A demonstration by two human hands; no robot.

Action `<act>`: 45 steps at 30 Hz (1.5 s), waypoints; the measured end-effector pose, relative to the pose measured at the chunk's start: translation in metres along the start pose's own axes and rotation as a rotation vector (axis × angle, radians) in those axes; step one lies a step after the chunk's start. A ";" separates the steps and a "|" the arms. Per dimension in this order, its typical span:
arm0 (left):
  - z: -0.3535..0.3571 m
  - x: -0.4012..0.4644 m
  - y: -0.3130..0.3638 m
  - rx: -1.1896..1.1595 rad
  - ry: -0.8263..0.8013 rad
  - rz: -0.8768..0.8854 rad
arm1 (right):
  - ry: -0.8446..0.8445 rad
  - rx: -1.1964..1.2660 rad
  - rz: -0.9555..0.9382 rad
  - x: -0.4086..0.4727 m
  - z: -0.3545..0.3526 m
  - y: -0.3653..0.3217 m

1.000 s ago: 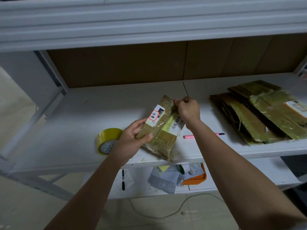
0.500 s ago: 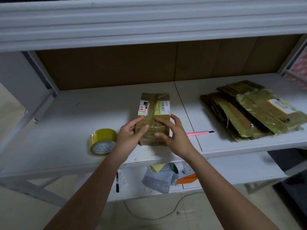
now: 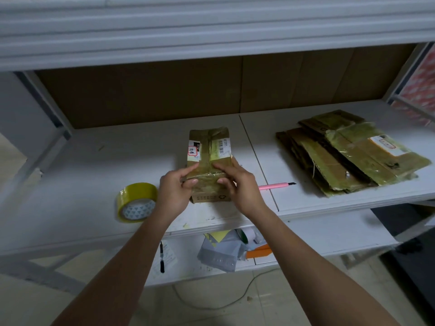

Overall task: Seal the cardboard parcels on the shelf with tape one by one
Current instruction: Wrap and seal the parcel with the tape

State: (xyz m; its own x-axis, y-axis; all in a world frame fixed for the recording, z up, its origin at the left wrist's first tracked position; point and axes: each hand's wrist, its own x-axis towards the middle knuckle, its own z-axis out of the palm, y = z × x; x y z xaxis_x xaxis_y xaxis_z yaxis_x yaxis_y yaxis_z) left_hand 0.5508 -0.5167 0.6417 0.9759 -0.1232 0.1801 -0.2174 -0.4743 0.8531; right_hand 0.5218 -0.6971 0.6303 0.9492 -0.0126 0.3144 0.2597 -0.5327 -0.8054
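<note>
White shelf, brown backboard, left hand and right hand gripping taped parcel; tape roll beside

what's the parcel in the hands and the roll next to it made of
The parcel looks like brown cardboard wrapped in glossy yellowish clear tape: printed board shows at its near end and the film glints. The tape roll seems to be translucent yellow plastic tape on a card core, judging by its shine and its white patterned inside.
</note>
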 end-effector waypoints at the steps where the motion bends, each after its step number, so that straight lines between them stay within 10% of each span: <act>1: 0.001 -0.002 -0.002 -0.010 0.020 0.007 | 0.008 -0.002 -0.023 0.001 0.003 0.002; 30: 0.014 0.003 -0.020 -0.331 -0.101 -0.160 | -0.086 -0.058 0.079 0.004 -0.009 0.020; 45: -0.007 -0.005 -0.003 -0.123 -0.124 0.017 | -0.042 -0.157 -0.013 0.007 -0.014 0.002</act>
State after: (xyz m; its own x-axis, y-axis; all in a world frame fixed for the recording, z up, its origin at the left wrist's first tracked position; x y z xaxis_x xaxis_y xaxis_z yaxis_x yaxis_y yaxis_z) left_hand 0.5467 -0.5085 0.6412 0.9605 -0.2403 0.1401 -0.2226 -0.3623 0.9051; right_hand 0.5260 -0.7094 0.6379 0.9534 0.0293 0.3004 0.2445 -0.6584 -0.7119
